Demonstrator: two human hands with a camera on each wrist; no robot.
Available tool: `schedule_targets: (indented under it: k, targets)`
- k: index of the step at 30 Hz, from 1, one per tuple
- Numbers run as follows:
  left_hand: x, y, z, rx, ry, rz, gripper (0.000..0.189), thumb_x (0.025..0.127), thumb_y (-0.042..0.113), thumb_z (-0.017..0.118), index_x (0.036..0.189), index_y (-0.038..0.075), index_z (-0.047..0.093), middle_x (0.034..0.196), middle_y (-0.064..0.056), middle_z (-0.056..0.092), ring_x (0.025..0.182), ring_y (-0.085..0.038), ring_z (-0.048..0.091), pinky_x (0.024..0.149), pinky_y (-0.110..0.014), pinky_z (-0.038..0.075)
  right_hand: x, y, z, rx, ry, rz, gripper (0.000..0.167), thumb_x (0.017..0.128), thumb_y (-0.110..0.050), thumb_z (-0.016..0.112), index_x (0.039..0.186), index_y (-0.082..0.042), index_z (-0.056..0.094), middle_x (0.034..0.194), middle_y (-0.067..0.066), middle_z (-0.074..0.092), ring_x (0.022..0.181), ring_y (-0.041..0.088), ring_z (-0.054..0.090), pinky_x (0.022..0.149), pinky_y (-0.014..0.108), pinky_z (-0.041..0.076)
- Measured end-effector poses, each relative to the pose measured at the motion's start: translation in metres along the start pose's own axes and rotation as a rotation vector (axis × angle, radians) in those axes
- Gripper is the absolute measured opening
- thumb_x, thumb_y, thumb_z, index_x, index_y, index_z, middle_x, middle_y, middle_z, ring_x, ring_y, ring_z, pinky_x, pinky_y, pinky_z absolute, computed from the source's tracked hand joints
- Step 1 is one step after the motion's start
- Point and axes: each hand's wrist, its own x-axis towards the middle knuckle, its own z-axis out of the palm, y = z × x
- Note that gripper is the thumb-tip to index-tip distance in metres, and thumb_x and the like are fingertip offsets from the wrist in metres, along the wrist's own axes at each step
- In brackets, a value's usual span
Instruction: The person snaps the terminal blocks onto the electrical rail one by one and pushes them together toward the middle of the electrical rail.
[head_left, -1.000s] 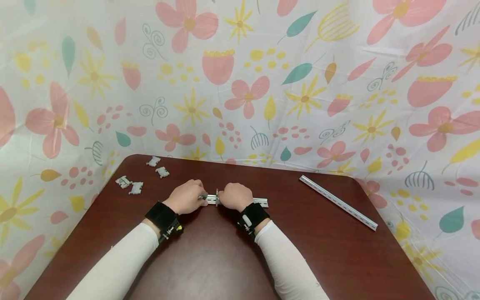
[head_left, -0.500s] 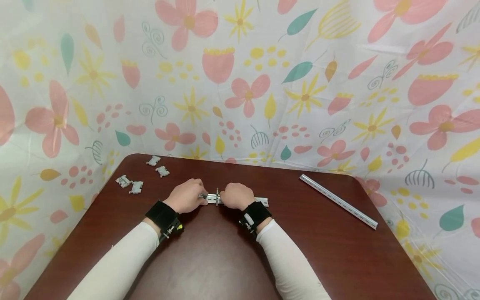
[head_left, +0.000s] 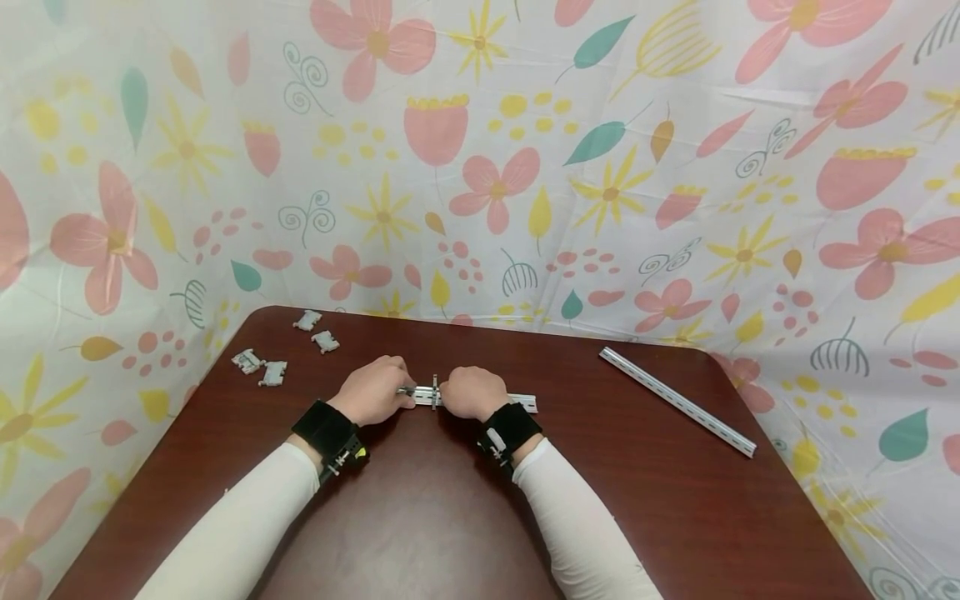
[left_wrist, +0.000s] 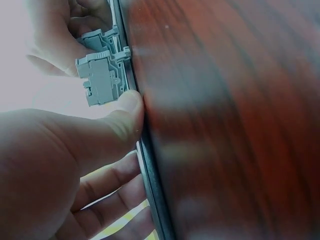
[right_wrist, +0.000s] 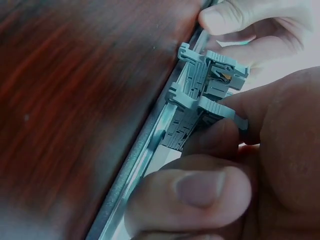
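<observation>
A short slotted metal DIN rail lies crosswise on the table between both hands. My left hand pinches it near its left end, thumb on one side and fingers on the other. Two grey terminal blocks stand side by side across the rail; the nearer one in the left wrist view is close to the left thumb tip. My right hand grips the other terminal block between thumb and fingers. The right hand covers part of the rail, whose right end sticks out beyond it.
Several loose grey terminal blocks lie at the table's back left. A longer DIN rail lies slanted at the right. The brown table meets a flowered curtain behind and at the sides.
Hardly anything differs. The right hand has shifted very slightly to the right, with its grip unchanged; the left hand stays on the rail.
</observation>
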Motion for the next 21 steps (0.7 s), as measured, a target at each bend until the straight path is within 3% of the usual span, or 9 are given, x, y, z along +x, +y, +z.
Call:
schedule_targets:
  k: [9, 10, 21]
  targets:
    - [-0.0013, 0.0042, -0.0029, -0.003, -0.014, -0.021, 0.023, 0.097, 0.024, 0.09, 0.116, 0.012, 0.088, 0.103, 0.0, 0.066, 0.105, -0.024, 0.065, 0.085, -0.041, 0.059, 0.0025, 0.0039, 0.0042, -0.006, -0.026, -0.033, 0.05, 0.116, -0.031, 0.051, 0.073, -0.018, 0.073, 0.076, 0.001, 0.066, 0.069, 0.021, 0.063, 0.066, 0.044, 0.058]
    - [-0.0012, 0.0042, -0.0029, -0.003, -0.014, -0.023, 0.024, 0.097, 0.024, 0.09, 0.117, 0.011, 0.088, 0.103, 0.0, 0.066, 0.105, -0.024, 0.065, 0.085, -0.041, 0.06, -0.0059, -0.0042, -0.0056, -0.005, -0.039, -0.021, 0.049, 0.116, -0.027, 0.053, 0.072, -0.018, 0.073, 0.076, 0.001, 0.066, 0.069, 0.02, 0.064, 0.067, 0.044, 0.059]
    - [0.0012, 0.0016, 0.0007, 0.002, -0.007, -0.016, 0.025, 0.096, 0.025, 0.091, 0.117, 0.011, 0.089, 0.105, 0.0, 0.068, 0.106, -0.025, 0.066, 0.089, -0.042, 0.06, -0.0051, -0.0027, -0.0016, -0.041, -0.027, -0.053, 0.044, 0.115, -0.024, 0.052, 0.078, -0.017, 0.075, 0.085, 0.003, 0.07, 0.072, 0.021, 0.065, 0.065, 0.046, 0.059]
